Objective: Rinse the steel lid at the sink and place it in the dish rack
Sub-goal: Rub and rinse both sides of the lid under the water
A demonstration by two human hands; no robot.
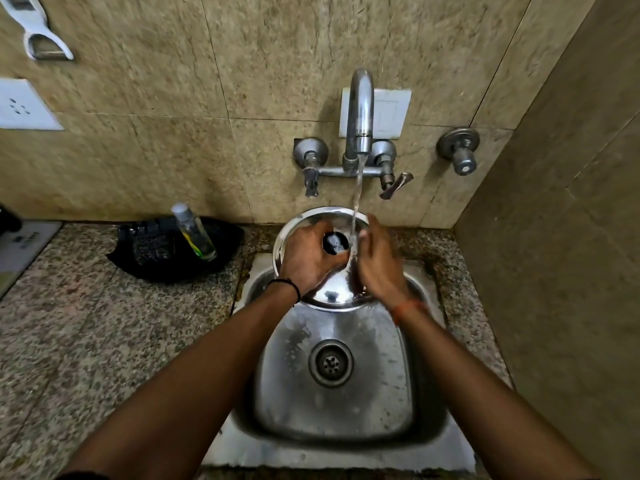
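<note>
A round steel lid (332,292) with a black knob (335,242) is held over the back of the steel sink (332,420). Water runs from the tap (360,109) onto the lid beside the knob. My left hand (308,258) grips the lid at its knob from the left. My right hand (377,261) lies flat on the lid's right side, fingers together under the stream, slightly blurred. A black basket-like rack (156,251) sits on the counter to the left of the sink.
A clear bottle (194,232) leans in the black rack. The granite counter (86,323) stretches left; a tiled side wall (554,271) closes the right. A second valve (462,154), a wall socket (20,105) and a hanging peeler (38,32) are on the back wall.
</note>
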